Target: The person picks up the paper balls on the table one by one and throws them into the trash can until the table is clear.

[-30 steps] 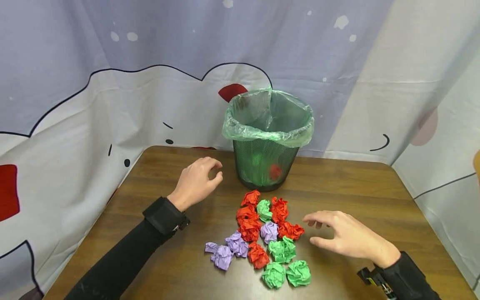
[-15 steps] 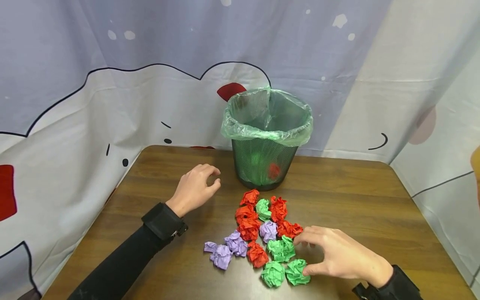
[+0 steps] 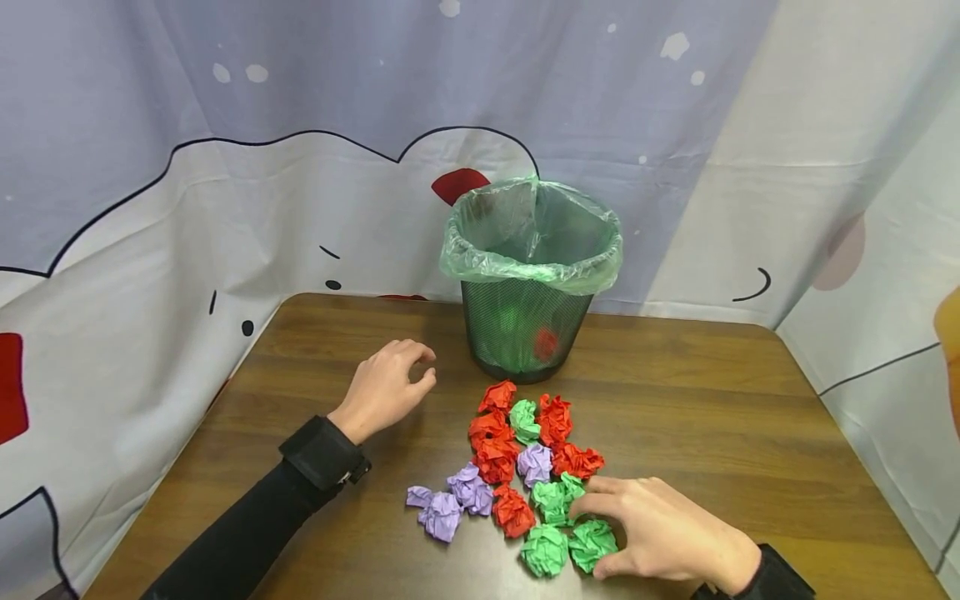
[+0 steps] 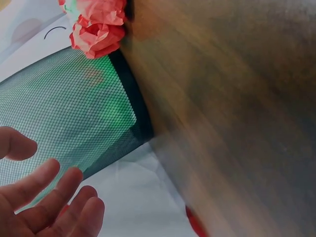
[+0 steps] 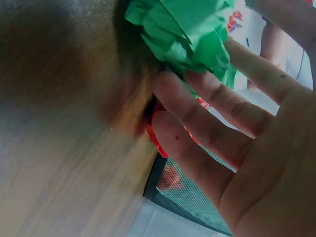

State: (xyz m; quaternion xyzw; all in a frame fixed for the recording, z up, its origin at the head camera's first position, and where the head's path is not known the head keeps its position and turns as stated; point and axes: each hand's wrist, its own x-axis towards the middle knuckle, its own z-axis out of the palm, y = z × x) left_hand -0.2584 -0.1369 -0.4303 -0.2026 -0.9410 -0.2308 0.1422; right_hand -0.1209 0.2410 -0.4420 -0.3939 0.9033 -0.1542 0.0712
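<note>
Crumpled paper balls in red, green and purple lie in a loose cluster on the wooden table (image 3: 712, 400). At its front right my right hand (image 3: 660, 529) reaches round a green paper ball (image 3: 592, 544), thumb at its near edge and fingertips on its far side. In the right wrist view these fingers (image 5: 197, 143) stretch out relaxed beside the green paper. My left hand (image 3: 386, 387) hovers left of the cluster with loosely bent fingers, holding nothing. A mesh wastebasket (image 3: 517, 321) stands behind the balls.
A green plastic bag (image 3: 532, 271) lines the wastebasket, folded over its rim. Red and green show dimly through the mesh. Purple paper balls (image 3: 441, 515) lie front left, red ones (image 3: 497, 460) towards the middle. A printed curtain (image 3: 360, 225) hangs behind the table.
My right hand has come left and towards the front, from beside the cluster to round the front-right green paper ball. My left hand has dropped slightly towards the front.
</note>
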